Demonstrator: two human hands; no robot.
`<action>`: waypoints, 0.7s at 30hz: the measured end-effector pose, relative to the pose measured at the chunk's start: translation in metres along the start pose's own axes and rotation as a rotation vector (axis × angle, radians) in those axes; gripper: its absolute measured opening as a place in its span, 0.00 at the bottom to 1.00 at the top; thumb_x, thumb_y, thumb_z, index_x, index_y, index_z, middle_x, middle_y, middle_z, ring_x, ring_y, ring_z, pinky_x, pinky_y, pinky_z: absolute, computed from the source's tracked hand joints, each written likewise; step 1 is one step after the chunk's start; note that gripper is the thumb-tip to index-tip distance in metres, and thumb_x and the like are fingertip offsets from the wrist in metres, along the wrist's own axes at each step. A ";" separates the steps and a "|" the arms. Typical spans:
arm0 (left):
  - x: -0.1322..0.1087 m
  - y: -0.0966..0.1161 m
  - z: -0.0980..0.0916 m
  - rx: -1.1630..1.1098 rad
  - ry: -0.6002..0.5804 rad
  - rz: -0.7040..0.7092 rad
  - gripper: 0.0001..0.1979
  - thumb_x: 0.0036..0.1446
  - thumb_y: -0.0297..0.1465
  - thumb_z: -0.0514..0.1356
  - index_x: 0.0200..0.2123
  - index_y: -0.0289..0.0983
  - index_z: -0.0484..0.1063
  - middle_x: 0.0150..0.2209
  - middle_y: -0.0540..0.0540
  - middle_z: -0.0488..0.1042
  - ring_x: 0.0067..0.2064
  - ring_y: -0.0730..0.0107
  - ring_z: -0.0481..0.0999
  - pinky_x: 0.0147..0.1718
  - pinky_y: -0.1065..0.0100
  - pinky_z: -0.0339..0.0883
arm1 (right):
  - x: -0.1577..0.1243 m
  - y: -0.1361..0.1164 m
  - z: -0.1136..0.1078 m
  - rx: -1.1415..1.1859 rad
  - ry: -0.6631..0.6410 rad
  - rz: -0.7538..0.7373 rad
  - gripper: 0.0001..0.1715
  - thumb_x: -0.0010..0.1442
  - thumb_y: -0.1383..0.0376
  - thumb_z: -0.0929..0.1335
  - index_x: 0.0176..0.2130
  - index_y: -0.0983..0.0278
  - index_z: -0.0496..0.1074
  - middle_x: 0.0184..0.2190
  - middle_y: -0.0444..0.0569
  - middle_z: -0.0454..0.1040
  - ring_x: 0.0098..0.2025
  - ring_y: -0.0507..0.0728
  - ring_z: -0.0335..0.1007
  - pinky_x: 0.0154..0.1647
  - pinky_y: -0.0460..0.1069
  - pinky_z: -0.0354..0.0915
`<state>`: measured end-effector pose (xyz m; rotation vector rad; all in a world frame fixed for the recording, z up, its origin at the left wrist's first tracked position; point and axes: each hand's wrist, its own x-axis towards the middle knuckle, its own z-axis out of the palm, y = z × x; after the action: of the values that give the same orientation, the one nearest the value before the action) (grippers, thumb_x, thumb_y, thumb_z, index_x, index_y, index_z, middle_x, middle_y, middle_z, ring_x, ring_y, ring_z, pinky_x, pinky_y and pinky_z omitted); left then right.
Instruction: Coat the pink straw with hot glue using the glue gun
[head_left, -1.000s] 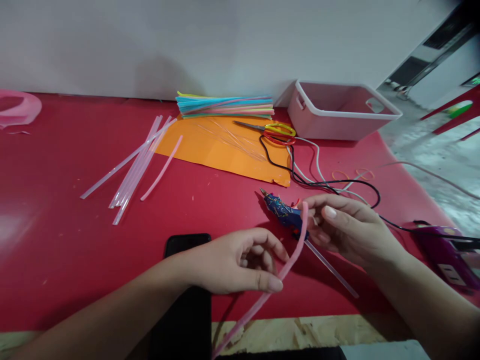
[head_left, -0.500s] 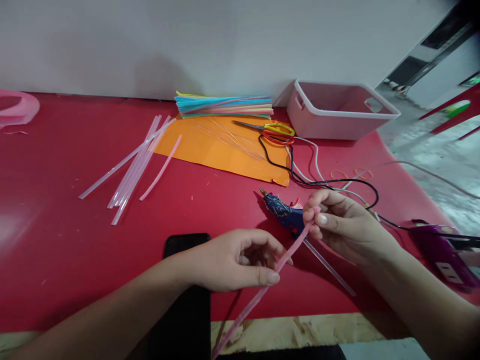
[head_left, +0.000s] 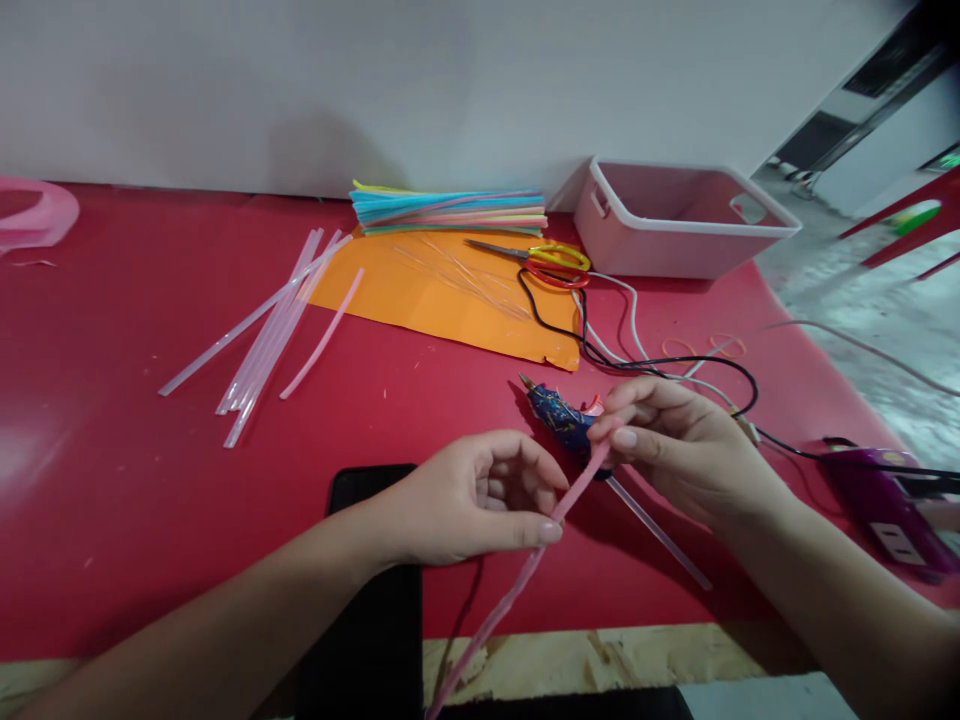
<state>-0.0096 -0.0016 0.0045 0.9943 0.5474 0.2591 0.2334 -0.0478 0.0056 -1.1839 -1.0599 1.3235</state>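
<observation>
A long pink pipe cleaner [head_left: 517, 590] runs slantwise between my hands, its lower end passing out of view at the bottom. My right hand [head_left: 675, 445] pinches the upper end between thumb and fingers. Lower down, my left hand [head_left: 487, 500] has the same strand between thumb and forefinger, with the other fingers curled. Just behind my right hand lies a blue glue gun [head_left: 559, 418], its nozzle toward the left and a clear glue stick [head_left: 660, 530] sticking out of its back. Beneath my left wrist is a black phone [head_left: 367, 620], partly covered.
Clear glue sticks [head_left: 266, 340] and a short pink piece [head_left: 324, 335] lie left. Behind are an orange sheet [head_left: 420, 295], scissors [head_left: 555, 262], a pipe cleaner bundle [head_left: 450, 210] and a pink bin [head_left: 675, 245]. Cables [head_left: 630, 365] lead toward a purple power strip [head_left: 885, 510].
My right hand has shifted slightly left with the top of the pipe cleaner. My left hand has risen a little, and the two hands are closer together.
</observation>
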 end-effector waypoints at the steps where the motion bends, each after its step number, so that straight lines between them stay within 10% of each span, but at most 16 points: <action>1: 0.000 0.000 0.000 0.002 0.023 0.013 0.14 0.53 0.27 0.73 0.39 0.36 0.72 0.33 0.52 0.75 0.35 0.77 0.73 0.39 0.70 0.67 | 0.000 0.000 -0.002 -0.070 0.034 -0.046 0.16 0.53 0.57 0.81 0.37 0.59 0.78 0.30 0.45 0.85 0.28 0.54 0.82 0.32 0.48 0.79; 5: 0.002 0.000 0.000 -0.025 0.155 0.110 0.15 0.52 0.26 0.73 0.37 0.36 0.70 0.33 0.52 0.74 0.34 0.77 0.73 0.37 0.71 0.66 | 0.005 -0.005 -0.021 -0.716 0.169 -0.283 0.06 0.64 0.61 0.72 0.41 0.58 0.80 0.36 0.50 0.84 0.38 0.60 0.81 0.43 0.56 0.78; 9: 0.005 -0.002 -0.002 -0.041 0.271 0.233 0.13 0.53 0.25 0.72 0.36 0.36 0.70 0.32 0.53 0.73 0.33 0.79 0.72 0.37 0.72 0.66 | 0.013 -0.005 -0.041 -1.219 -0.139 -0.450 0.21 0.53 0.71 0.67 0.46 0.60 0.79 0.47 0.55 0.81 0.52 0.69 0.77 0.56 0.66 0.71; 13: 0.006 -0.003 -0.002 -0.034 0.335 0.278 0.14 0.53 0.24 0.71 0.36 0.36 0.69 0.31 0.54 0.73 0.33 0.79 0.73 0.38 0.72 0.68 | 0.019 0.004 -0.046 -1.295 -0.273 -0.433 0.30 0.46 0.75 0.65 0.49 0.62 0.76 0.47 0.57 0.78 0.50 0.67 0.76 0.53 0.63 0.72; 21: 0.006 -0.003 0.000 -0.046 0.427 0.344 0.16 0.51 0.24 0.73 0.37 0.36 0.69 0.33 0.53 0.75 0.33 0.79 0.75 0.38 0.73 0.71 | 0.022 0.013 -0.038 -1.128 -0.077 -0.377 0.16 0.53 0.68 0.69 0.44 0.62 0.74 0.34 0.48 0.80 0.31 0.58 0.75 0.33 0.52 0.69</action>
<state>-0.0046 -0.0004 -0.0001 0.9891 0.7515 0.8001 0.2700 -0.0277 -0.0138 -1.5869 -2.0830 0.4052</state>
